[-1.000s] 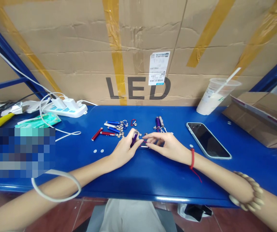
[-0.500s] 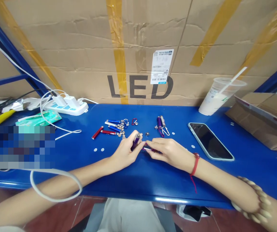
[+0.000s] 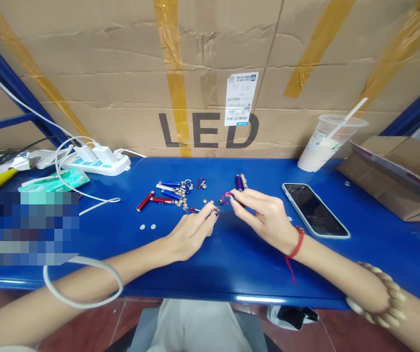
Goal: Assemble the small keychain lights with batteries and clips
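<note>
My left hand (image 3: 193, 234) is closed round a small penlight (image 3: 215, 211). Only its silvery end pokes out past the fingers; the tube is hidden, though it showed purple a moment earlier. Between thumb and fingers of my right hand (image 3: 263, 210) is a purple-pink carabiner (image 3: 227, 196), pinched and raised slightly. A small dark metal cap (image 3: 220, 201) appears just beside that carabiner; whether they touch I cannot tell. Left of my hands lie blue penlights (image 3: 171, 194), red penlights (image 3: 145, 201) and several button cells (image 3: 181, 200). Purple and silver penlights (image 3: 239, 182) lie behind my right hand.
A phone (image 3: 316, 210) lies to the right, with a drink cup with a straw (image 3: 318, 142) and an open carton (image 3: 396, 176) beyond. At the left are a power strip (image 3: 112, 167), a tissue pack (image 3: 54, 180) and a loose white cable (image 3: 99, 266).
My right hand has moved up and away from my left, taking the purple carabiner with it. My left hand has turned, so the penlight's end now faces right. The view has shifted slightly.
</note>
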`<state>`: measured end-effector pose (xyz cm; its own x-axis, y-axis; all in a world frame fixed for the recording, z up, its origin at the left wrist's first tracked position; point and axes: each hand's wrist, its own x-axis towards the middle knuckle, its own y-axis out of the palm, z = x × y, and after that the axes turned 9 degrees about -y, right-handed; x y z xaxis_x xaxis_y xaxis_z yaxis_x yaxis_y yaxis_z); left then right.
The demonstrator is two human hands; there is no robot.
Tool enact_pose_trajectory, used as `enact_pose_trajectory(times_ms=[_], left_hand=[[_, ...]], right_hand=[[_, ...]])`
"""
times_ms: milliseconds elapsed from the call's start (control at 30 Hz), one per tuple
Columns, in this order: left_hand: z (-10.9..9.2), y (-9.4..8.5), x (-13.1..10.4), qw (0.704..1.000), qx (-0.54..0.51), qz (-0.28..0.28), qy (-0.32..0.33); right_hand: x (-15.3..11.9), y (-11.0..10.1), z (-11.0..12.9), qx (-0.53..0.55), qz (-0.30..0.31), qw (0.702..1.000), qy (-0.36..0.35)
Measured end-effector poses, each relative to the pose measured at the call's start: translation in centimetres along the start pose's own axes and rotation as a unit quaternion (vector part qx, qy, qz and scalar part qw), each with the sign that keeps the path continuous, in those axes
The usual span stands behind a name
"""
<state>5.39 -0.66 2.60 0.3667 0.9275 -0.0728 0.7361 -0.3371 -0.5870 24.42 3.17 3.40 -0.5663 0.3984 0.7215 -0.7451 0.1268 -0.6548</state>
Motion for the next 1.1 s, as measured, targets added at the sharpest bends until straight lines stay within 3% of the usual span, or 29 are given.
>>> enact_pose_trajectory(times_ms=[100, 267, 1100], left_hand=[[0.0, 0.0, -0.1, 0.999, 0.006, 0.019, 0.026], [0.7, 0.2, -0.1, 0.998, -0.026, 0.004, 0.050], [-0.3, 0.8, -0.4, 0.993, -0.084, -0.077, 0.002]], right_hand=[[-0.1, 0.3, 0.4, 0.000, -0.009, 1.000, -0.018], [-0.2, 1.0, 0.8, 0.020, -0.016, 0.998, -0.049], [-0.6, 0.7, 0.7, 0.039, 0.030, 0.999, -0.018]])
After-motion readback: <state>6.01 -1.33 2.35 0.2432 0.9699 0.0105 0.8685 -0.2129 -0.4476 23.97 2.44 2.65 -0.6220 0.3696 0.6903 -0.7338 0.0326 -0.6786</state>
